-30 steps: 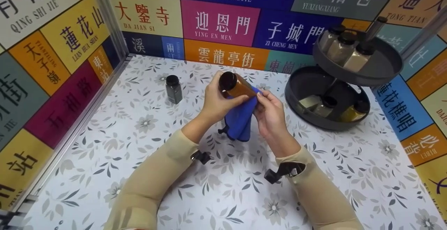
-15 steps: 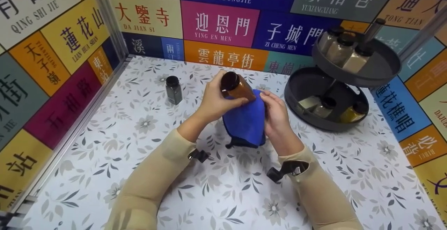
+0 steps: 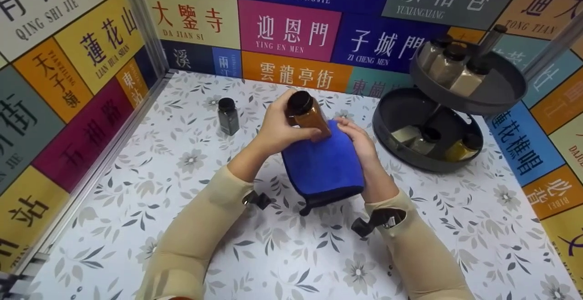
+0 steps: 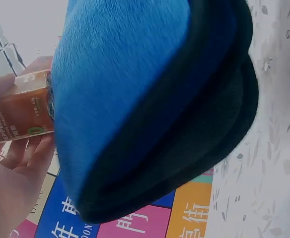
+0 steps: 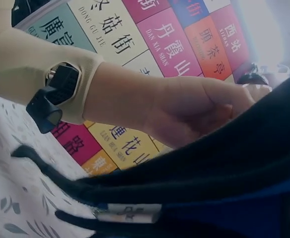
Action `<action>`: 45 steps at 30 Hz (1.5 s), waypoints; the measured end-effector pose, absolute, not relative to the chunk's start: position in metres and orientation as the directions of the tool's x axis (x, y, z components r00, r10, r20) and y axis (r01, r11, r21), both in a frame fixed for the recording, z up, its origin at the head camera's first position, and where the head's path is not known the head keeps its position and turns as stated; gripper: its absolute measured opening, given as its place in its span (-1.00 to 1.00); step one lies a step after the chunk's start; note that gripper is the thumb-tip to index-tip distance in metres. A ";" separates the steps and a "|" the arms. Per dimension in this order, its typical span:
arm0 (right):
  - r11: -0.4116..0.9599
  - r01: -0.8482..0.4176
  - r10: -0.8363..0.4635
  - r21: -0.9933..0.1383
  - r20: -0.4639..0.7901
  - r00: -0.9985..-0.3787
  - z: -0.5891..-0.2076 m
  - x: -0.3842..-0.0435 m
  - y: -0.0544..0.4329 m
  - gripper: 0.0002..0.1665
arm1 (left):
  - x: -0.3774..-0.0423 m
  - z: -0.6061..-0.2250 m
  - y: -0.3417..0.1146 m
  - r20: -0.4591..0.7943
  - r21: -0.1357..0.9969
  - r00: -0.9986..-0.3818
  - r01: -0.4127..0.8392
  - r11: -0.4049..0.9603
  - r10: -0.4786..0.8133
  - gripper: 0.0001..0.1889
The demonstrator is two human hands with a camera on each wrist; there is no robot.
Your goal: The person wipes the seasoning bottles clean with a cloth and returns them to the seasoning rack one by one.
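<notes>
My left hand point(image 3: 278, 126) grips a spice jar point(image 3: 311, 119) with a black cap and orange-brown contents, tilted with its cap toward the upper left. Its label reads "PEPPER" on the jar point(image 4: 23, 111) in the left wrist view. A blue cleaning cloth point(image 3: 324, 165) with a dark edge hangs from my right hand point(image 3: 363, 145), which holds its upper right side. The cloth touches or lies just behind the jar's base; which of these I cannot tell. In the right wrist view the cloth point(image 5: 209, 173) covers the foreground and hides my right hand.
A small black-capped jar point(image 3: 228, 118) of dark contents stands left of my hands. At the right is a two-tier dark rack point(image 3: 426, 163), with several jars on its trays. Sign-printed walls point(image 3: 291, 27) close off the back and sides of the floral tabletop point(image 3: 291, 254).
The cloth has gone from bunched folds to spread out, hanging lower and wider below the jar. My right hand has shifted slightly right and down. The left hand keeps its hold on the jar.
</notes>
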State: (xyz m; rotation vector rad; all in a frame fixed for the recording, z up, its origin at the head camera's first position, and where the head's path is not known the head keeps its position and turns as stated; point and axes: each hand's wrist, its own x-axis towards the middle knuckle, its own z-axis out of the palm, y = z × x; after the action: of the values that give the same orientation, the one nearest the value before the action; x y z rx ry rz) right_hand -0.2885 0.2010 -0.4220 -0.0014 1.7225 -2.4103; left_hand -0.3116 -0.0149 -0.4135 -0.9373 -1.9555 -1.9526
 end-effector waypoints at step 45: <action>0.914 0.063 0.182 -0.400 0.265 -0.947 -0.472 -0.366 0.342 -0.80 | -0.399 -0.447 0.150 0.367 0.860 -0.871 0.452 0.238 0.326 -0.56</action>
State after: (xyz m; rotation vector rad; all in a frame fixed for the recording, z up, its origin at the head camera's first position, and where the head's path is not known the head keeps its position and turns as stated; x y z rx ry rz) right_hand -0.3665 0.3424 -0.4721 0.2206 3.3658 -0.6864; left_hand -0.3988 0.1504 -0.4468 -0.7513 -2.3816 -1.7161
